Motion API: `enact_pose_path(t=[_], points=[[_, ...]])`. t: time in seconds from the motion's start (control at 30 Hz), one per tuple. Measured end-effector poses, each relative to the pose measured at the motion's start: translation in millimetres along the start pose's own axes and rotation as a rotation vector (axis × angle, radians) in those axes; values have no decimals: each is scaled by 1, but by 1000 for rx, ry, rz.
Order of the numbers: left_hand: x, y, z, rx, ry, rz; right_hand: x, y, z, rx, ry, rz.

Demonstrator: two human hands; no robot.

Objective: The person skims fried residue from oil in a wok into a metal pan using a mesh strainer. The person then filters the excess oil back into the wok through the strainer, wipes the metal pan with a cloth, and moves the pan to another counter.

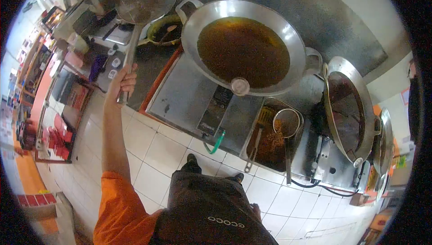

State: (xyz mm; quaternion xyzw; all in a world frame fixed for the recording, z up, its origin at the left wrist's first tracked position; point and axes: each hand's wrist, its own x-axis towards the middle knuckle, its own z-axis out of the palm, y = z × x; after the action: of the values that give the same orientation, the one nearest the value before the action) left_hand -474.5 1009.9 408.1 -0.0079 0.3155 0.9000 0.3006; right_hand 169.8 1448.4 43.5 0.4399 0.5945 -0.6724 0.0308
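Observation:
My left hand point(122, 83) is closed round the long metal handle of a large round wire strainer point(146, 0), held up at the upper left. To its right, a big metal wok point(198, 60) of dark brown oil sits on the stove, with a pale round object point(240, 86) at its near rim. What looks like part of my right hand point(255, 209) shows low beside the dark apron point(202, 200); its fingers are too small to make out.
A smaller pan point(164, 31) stands behind the strainer handle. Right of the stove, a tray of brown crumbs point(270, 144) holds a small sieve point(287, 122) and a slotted utensil point(255, 148). Another wok point(348, 110) stands further right. A green hose point(217, 142) hangs at the stove's front.

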Motion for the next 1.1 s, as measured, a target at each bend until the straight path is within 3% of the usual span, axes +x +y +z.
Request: enact_pose_path(t=[0.1,0.23,0.3,0.37,0.4,0.43,0.47,0.53,0.67,0.73,0.93,1.1], points=[[33,9,-30,-195,-127,-120,-27,8,47,-390,-18,-44],[67,-3,-46,-404,-127,-203,-46,7,82,-516,-64,-48],[88,-9,-54,-467,-112,-243,-47,10,92,-333,-19,54],[105,-12,-67,-513,-102,-303,-28,13,111,267,266,427],[111,-13,-72,-555,-148,-317,-36,11,116,456,234,245],[115,-12,-77,-601,-191,-336,-36,6,114,474,173,246],[120,-13,-79,-649,-233,-353,-36,-23,125,517,308,366],[125,-20,-77,-594,-192,-280,-32,-46,132,560,372,257],[131,-33,-80,-509,-136,-192,-21,-160,137,536,426,115],[129,-37,-71,-512,-52,-147,-12,-196,134,563,395,25],[97,-55,-74,-574,7,-146,4,-297,164,560,-118,13],[53,-80,-68,-490,64,-139,15,-319,175,459,-108,122]])
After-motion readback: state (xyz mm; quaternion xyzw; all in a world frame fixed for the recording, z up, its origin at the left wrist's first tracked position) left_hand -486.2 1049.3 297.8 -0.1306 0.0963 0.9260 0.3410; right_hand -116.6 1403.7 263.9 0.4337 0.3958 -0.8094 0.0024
